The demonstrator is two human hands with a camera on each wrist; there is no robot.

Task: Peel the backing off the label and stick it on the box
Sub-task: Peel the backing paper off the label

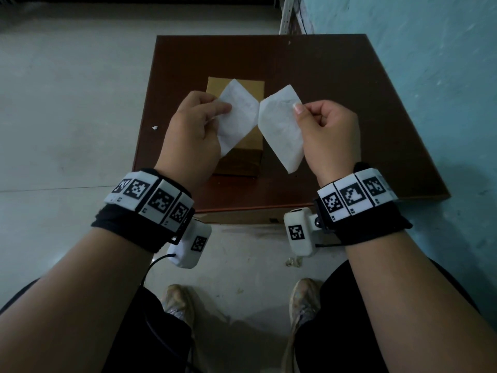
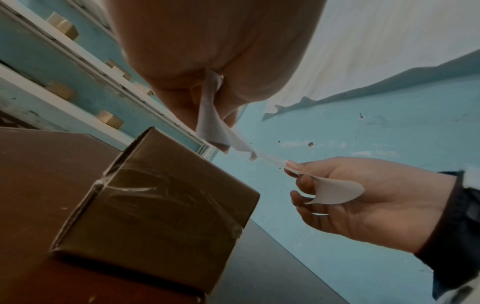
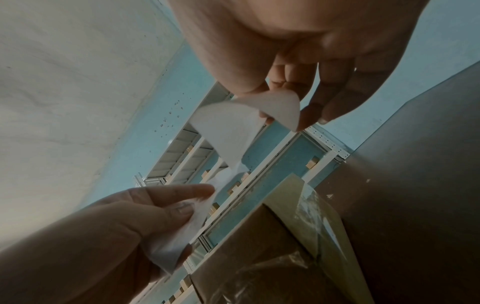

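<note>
A brown cardboard box (image 1: 239, 162), sealed with clear tape, stands on a dark brown table (image 1: 336, 109). Above it I hold two white sheets that meet at one corner; I cannot tell which is the label and which the backing. My left hand (image 1: 223, 107) pinches the left sheet (image 1: 236, 117) between thumb and fingers. My right hand (image 1: 298, 109) pinches the right sheet (image 1: 279, 127) the same way. The left wrist view shows the box (image 2: 161, 205) below the left sheet (image 2: 207, 123) and the right sheet (image 2: 335, 191). In the right wrist view the right sheet (image 3: 228, 133) curls.
A blue wall (image 1: 430, 76) runs along the table's right side. White shelving (image 2: 64, 67) with small boxes stands behind the table. A paper scrap (image 1: 155, 127) lies on the pale floor to the left. My shoes (image 1: 177, 300) are below the table's near edge.
</note>
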